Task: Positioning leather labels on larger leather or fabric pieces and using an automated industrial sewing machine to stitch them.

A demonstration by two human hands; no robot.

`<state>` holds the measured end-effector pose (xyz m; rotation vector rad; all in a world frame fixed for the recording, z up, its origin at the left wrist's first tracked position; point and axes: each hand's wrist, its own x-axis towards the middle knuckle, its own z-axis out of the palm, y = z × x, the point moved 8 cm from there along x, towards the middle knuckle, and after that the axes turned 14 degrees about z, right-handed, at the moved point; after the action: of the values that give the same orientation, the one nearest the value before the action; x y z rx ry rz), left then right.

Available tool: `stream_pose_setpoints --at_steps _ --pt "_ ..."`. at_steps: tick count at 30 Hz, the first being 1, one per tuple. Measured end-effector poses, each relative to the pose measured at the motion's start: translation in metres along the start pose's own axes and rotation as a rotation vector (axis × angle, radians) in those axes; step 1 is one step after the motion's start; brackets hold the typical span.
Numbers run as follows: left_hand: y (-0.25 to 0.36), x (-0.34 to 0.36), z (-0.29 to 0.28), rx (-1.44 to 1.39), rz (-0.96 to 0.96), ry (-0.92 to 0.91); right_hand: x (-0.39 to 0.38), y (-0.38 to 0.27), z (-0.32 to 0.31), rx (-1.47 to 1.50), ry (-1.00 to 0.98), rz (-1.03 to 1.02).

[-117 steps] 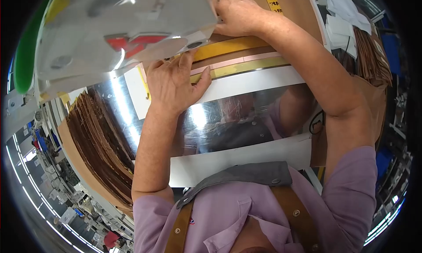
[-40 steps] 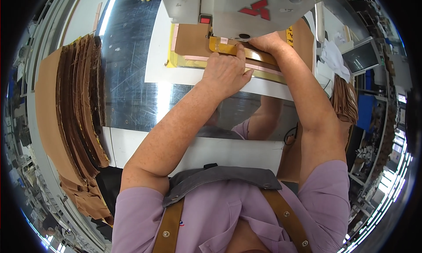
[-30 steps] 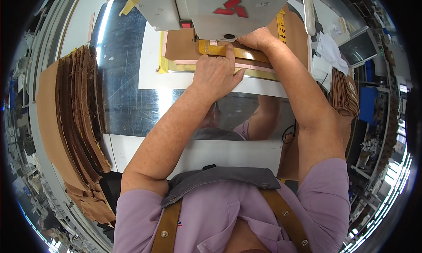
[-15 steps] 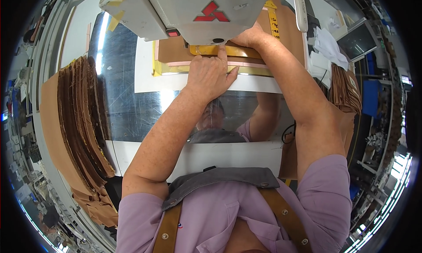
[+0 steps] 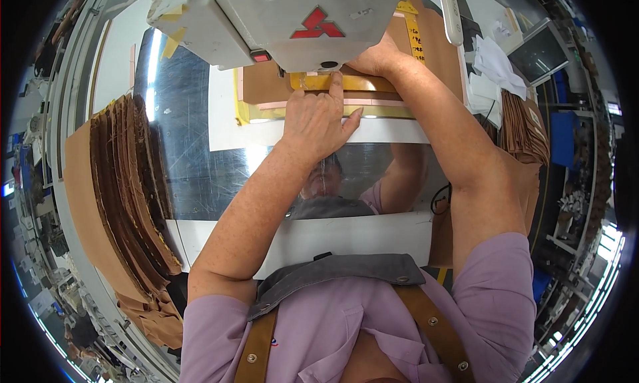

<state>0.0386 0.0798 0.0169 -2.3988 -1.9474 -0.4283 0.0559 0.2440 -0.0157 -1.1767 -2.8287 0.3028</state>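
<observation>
My left hand (image 5: 316, 122) rests at the front edge of a flat work piece, below a grey-white machine head (image 5: 286, 46). Its index finger is stretched onto an amber strip (image 5: 363, 82), and the thumb stands apart; nothing is gripped. Beyond the strip, my right hand (image 5: 377, 59) reaches in beside the machine head, which hides its fingers. The strip lies over a brown panel (image 5: 266, 88), with a pale pink band and a yellow-edged clear template (image 5: 249, 111) along the near side. A white sheet (image 5: 223, 126) lies underneath.
A shiny metal plate (image 5: 200, 173) covers the work surface. Stacked brown panels (image 5: 120, 183) hang at the left, and another brown stack (image 5: 522, 130) is at the right. White cloth (image 5: 499, 70) and a dark screen (image 5: 542, 53) sit at the far right. A yellow marked strip (image 5: 415, 36) lies behind my right hand.
The white sheet and template sit slightly lower in view, along with a small shift of the whole picture. Both hands keep nearly the same pose.
</observation>
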Motion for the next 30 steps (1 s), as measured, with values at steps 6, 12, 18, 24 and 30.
stream_pose_setpoints --at_steps 6,12,18,24,30 --pt "-0.007 -0.017 -0.016 0.000 -0.041 0.048 -0.016 -0.005 -0.008 -0.050 0.086 -0.081" --pt "-0.005 -0.035 -0.018 0.040 0.047 -0.043 -0.040 -0.014 -0.024 -0.036 0.187 -0.153" --pt "0.005 -0.049 -0.019 -0.035 0.077 -0.006 -0.059 -0.021 -0.030 0.038 0.208 -0.186" --pt "0.010 -0.059 -0.032 -0.093 0.074 0.068 -0.070 -0.026 -0.035 0.251 0.253 -0.228" --pt "-0.097 -0.088 -0.079 -0.625 -0.423 0.783 -0.087 -0.021 -0.038 0.356 0.270 -0.185"
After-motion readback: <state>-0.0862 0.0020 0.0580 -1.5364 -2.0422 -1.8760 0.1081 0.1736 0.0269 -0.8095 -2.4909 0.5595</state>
